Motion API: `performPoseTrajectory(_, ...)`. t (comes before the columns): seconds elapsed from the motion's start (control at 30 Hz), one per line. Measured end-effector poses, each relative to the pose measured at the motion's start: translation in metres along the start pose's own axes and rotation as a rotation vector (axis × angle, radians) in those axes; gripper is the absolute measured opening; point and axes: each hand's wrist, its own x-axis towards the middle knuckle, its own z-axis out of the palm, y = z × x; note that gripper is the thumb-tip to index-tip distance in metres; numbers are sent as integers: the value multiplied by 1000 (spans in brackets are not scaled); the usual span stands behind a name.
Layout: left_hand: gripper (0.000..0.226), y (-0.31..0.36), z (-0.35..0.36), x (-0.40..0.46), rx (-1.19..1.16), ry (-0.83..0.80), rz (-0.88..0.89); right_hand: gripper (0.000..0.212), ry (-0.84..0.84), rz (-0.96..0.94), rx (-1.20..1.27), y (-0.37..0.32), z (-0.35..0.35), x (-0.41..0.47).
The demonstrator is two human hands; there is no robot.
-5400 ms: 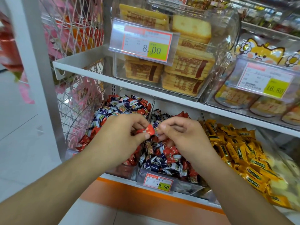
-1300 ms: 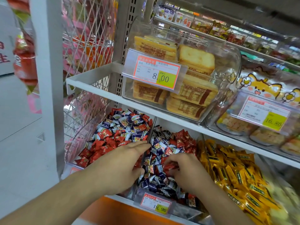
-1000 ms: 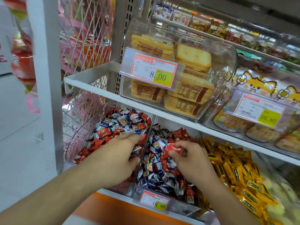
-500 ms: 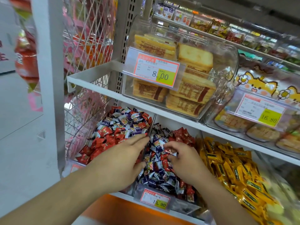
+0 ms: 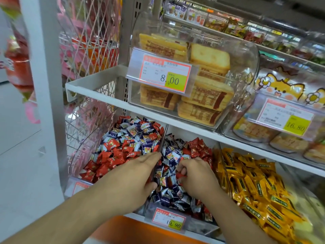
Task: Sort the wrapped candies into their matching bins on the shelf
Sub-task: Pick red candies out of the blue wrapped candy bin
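Obs., sorting run, lower shelf.

R hand is down in the middle clear plastic bin, the one holding mostly blue-and-white wrapped candies. Grip: fingers curled, pinching one small red wrapped candy at the knuckle side; only a sliver of red shows, so can't tell how secure the hold is. 0.5 s ago the same hand lay flatter over the pile w/ nothing red visible in it; approx. 1 s ago it had a red piece lifted up. So: a fresh pick, judged, not the same piece.

L hand rests flat, fingers straight, holding nothing, along the thin clear divider betw. the left clear plastic bin and the middle one. Little change in it over the last sec.

Left bin: front half mostly red wrapped candies, blue-and-white still mixed toward the back. Middle bin: a cluster of reds remains at the rear right. Yellow wrapped candies in the bin to the right look unmixed.

Meaning for task: the red piece belongs w/ the reds on the left, I judge; next is a short carry over the divider. Plenty left in both bins, so early-to-mid progress. Risk: wrapper slips from a thin pinch.
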Motion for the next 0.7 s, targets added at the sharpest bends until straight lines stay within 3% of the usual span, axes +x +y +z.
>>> performPoseTrajectory(0.27,83,0,-2,-2,-18,0,2,10,29,-21,-96,-5,-4,-4)
performPoseTrajectory(0.37,82,2,-4,-2,-26,-6,-3,12,31,20,-33,-4,-6,-5)
performPoseTrajectory(0.53,76,1,-7,-1,-50,40,-24,19,88,108,446,-8,-30,-12)
performPoseTrajectory(0.7,61,0,-21,0,-71,271,-75,4,39,46,869,-44,-55,-24)
